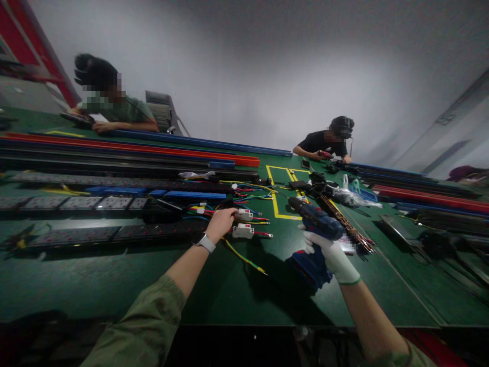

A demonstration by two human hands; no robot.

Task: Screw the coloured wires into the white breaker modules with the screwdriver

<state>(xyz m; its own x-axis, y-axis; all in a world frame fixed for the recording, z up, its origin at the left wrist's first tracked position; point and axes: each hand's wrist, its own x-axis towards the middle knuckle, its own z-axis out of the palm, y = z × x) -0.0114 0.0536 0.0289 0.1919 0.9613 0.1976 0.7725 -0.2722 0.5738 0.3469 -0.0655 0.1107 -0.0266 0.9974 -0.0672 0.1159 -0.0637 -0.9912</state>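
My left hand (223, 220), bare with a watch on the wrist, has its fingers closed at the near end of a small white circuit breaker (245, 214). Red and yellow-green wires with metal lugs run out of that breaker. Just below it lies a second white circuit breaker (243, 231), also wired. In a white glove, my right hand (324, 250) grips a blue cordless drill (321, 221), held up over the table with its bit pointing left. A loose yellow-green wire (244, 257) rests between the two hands.
Long dark power strips (82, 237) lie side by side at left on the green table (229, 300). Orange profiles (153, 150) sit behind them. Yellow tape (275, 206) marks a rectangle. Right of it are a wire bundle (346, 219) and a plastic bag (355, 198). Two people work across the table.
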